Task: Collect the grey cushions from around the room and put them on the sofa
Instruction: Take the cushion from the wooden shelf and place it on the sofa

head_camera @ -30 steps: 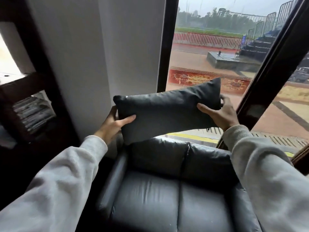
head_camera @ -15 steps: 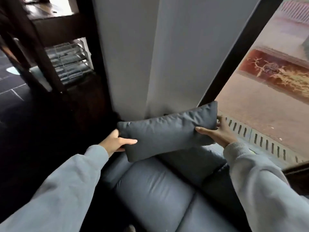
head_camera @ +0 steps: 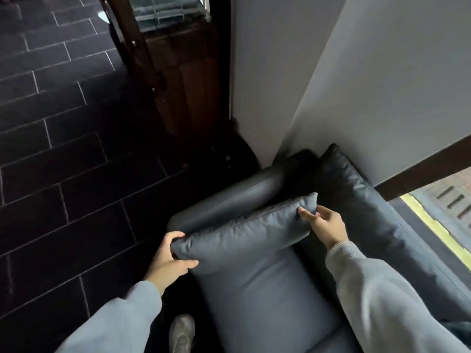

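From the head camera, a grey cushion stands on its long edge on the seat of the dark grey sofa, leaning against the sofa's armrest at the end nearest the white wall. The left hand grips the cushion's near corner, thumb on the front face and fingers curled over the top edge, pinching the fabric between them. The right hand is at the far corner, its fingers loosely bent and slightly apart; the thumb tip touches the cushion's face, but whether the other fingers press on the cushion cannot be told. Both arms wear light grey sleeves. Behind the cushion, the sofa's back pillow rests against the wall. To the left lie dark floor tiles, with a wooden cabinet beyond and a grey shoe at the sofa's front edge.
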Demonstrator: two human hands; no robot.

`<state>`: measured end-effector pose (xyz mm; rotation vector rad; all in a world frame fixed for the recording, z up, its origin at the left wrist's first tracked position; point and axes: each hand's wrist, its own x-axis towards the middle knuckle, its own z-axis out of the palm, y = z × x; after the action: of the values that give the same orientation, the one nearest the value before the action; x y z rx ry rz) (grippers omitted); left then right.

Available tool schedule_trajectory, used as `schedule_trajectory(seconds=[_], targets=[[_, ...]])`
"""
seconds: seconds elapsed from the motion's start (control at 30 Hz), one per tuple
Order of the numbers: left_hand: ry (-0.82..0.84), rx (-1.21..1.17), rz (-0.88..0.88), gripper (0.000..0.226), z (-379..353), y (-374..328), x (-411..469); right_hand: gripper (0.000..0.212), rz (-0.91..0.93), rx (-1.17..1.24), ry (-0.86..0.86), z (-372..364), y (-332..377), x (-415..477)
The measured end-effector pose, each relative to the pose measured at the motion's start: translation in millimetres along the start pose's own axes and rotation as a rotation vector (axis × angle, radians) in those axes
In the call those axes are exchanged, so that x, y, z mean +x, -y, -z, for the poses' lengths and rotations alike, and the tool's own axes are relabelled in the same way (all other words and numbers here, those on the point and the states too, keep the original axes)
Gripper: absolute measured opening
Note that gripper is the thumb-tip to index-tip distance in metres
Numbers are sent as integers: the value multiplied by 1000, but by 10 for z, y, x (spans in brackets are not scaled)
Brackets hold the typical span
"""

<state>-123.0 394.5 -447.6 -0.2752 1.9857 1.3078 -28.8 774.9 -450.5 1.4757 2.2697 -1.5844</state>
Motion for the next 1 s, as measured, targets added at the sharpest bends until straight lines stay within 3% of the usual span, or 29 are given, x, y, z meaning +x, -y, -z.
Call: schedule_trajectory(seconds=[0.13,0.37,0.57,0.67,0.77,1.0], targets=[[-117,20,-47,64,-252,303,364,26,16,-15,38,-320,-154,494],[-273,37,-125,63,-562,795,903,56,82,-97,17,-816,-310,1244],[-237,148,-85,51,-665,997,1090,38,117,-209,-31,-1098,-787,1321],[-248,185,-102,44,-672,970,1209,46,159,-249,-99,-1231,-795,1352],[-246,272,-121,43,-646,944,1183,55,82,-237,-69,-1244,-763,1352],[-264,732,-194,71,-735,499,1012,92,-69,-321,66,-935,-633,759]])
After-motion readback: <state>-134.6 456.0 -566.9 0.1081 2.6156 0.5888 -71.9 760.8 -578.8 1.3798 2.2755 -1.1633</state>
